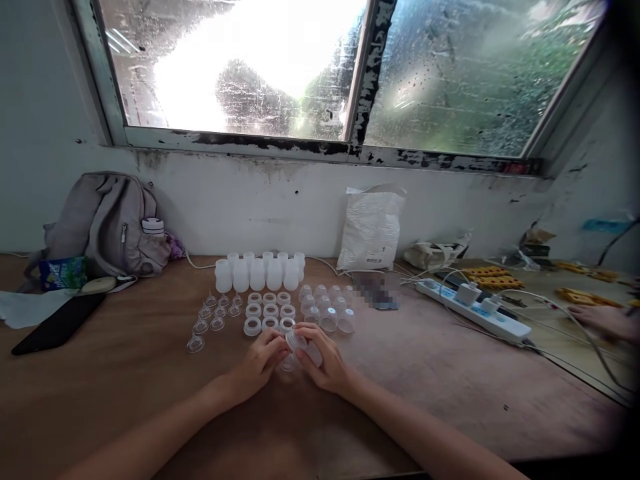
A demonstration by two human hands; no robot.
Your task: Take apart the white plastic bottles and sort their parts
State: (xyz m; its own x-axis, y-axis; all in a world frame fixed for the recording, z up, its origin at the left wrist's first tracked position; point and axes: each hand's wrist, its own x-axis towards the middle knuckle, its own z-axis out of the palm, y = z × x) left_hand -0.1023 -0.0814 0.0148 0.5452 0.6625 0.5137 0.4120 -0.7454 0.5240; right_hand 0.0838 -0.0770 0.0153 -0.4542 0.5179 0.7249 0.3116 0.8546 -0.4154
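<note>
Near the table's middle, my right hand [324,360] is closed around a small translucent plastic bottle [296,339], tilted with its ribbed neck toward my left hand. My left hand [261,359] is closed too, thumb and fingers pinched at the neck's edge. Just below the fingers shows a clear round piece [287,364]; whether it is held or lies on the table I cannot tell. Beyond my hands lie rows of white screw rings [253,326]. Clear bottle teats [195,343] lie to the left, clear domed caps [345,321] to the right.
Several frosted bottles [241,277] stand at the back by the wall. A grey backpack [107,223] and black phone-like slab [59,325] are left. A white plastic bag [371,230] leans on the wall. A power strip [473,310] with cables lies right, near another person's hand [605,321].
</note>
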